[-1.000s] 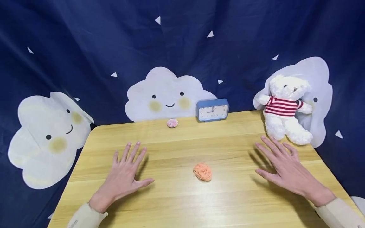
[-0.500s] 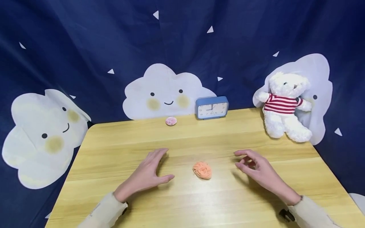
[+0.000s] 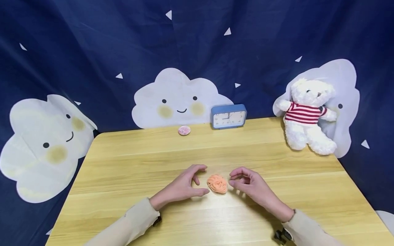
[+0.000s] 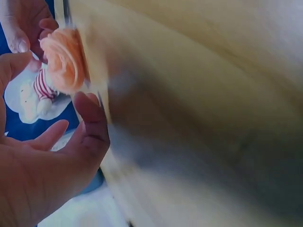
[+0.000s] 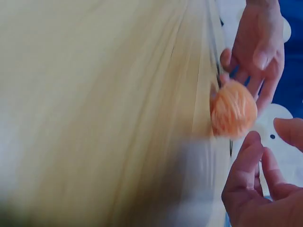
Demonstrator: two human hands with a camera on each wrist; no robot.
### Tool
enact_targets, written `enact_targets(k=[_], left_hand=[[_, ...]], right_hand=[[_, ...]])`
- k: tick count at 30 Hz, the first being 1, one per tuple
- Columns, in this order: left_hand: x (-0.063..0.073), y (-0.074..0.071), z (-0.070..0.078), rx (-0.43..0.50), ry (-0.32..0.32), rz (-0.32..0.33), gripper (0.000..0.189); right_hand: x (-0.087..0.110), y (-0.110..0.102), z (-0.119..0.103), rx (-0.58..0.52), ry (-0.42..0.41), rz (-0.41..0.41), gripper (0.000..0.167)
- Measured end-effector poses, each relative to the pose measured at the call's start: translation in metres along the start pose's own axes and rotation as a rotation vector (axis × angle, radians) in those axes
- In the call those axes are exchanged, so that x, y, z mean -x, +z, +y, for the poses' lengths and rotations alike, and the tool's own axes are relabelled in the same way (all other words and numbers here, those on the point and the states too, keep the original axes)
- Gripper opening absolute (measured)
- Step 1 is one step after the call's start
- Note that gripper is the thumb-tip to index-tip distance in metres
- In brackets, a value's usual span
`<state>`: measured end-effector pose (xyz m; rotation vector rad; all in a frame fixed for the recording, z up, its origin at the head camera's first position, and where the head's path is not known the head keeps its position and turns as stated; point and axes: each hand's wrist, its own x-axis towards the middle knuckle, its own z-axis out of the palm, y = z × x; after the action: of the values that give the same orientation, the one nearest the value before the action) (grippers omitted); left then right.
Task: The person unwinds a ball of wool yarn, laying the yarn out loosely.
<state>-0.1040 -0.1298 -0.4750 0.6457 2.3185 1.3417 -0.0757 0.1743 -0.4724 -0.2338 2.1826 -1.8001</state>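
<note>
A small ball of orange yarn [image 3: 217, 183] lies on the wooden table between the two hands. On its left side the left hand [image 3: 184, 184] hovers with thumb and fingers spread apart around a gap, holding nothing. Close by the yarn's right side is the right hand [image 3: 250, 184], its fingers loosely bent and nothing held. Both wrist views show the yarn ball [image 4: 64, 60] just beyond the fingertips, with a small gap to the right hand's fingers [image 5: 248, 161].
Along the table's back edge stand a blue alarm clock [image 3: 228, 116] and a round pink badge-like disc [image 3: 184, 130]. A white teddy bear [image 3: 309, 116] in a striped shirt sits at the back right. Behind hangs a dark blue curtain [image 3: 203, 44] with clouds.
Both hands have come inward from the table's sides toward the yarn ball, their spread fingers bending on the way. The yarn ball stays in place on the table.
</note>
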Motion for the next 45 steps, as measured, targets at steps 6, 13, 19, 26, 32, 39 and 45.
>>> enact_targets(k=[6, 13, 19, 26, 32, 39, 45], left_hand=[[-0.011, 0.009, 0.002, 0.074, -0.004, 0.004, 0.076], [-0.017, 0.017, 0.004, 0.084, 0.010, -0.013, 0.072], [-0.020, 0.025, 0.007, 0.202, -0.010, -0.049, 0.068], [-0.022, 0.027, 0.007, 0.379, -0.070, -0.084, 0.054], [-0.020, 0.022, 0.011, 0.447, -0.062, -0.072, 0.048], [-0.013, 0.017, 0.015, 0.571, -0.045, -0.055, 0.041], [-0.007, 0.011, 0.017, 0.694, 0.001, -0.011, 0.033]], right_hand=[[-0.006, 0.013, -0.001, 0.009, 0.024, -0.006, 0.032], [-0.010, 0.018, 0.000, 0.013, 0.017, -0.015, 0.027], [-0.012, 0.024, 0.003, 0.027, 0.012, -0.030, 0.023], [-0.014, 0.029, 0.002, 0.039, 0.012, -0.045, 0.020], [-0.011, 0.029, -0.008, -0.003, -0.002, -0.079, 0.018], [-0.008, 0.027, -0.016, -0.062, -0.010, -0.068, 0.019], [-0.002, 0.023, -0.023, -0.127, 0.002, 0.028, 0.026]])
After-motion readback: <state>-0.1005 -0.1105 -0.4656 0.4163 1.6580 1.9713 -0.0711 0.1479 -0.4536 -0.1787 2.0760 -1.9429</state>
